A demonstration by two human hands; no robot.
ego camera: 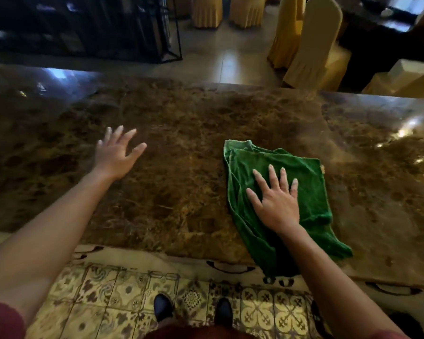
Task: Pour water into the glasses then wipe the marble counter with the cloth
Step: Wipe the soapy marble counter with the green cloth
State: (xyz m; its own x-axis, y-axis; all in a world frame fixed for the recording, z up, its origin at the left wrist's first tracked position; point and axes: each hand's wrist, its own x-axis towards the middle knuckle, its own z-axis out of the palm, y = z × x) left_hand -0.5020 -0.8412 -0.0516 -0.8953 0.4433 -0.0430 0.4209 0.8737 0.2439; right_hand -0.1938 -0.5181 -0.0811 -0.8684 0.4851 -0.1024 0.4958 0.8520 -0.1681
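A green cloth [304,167] lies spread on the brown marble counter [181,148], right of centre, with one corner hanging over the near edge. My right hand [274,199] presses flat on the cloth with straight, spread fingers. My left hand [115,152] is stretched out over the counter to the left, fingers spread and holding nothing. No glasses or water vessel are in view.
Yellow-covered chairs [311,45] stand beyond the counter's far edge at the right. A dark metal-framed rack [83,28] stands at the far left. Patterned floor tiles [123,292] and my two dark shoes show below the near edge.
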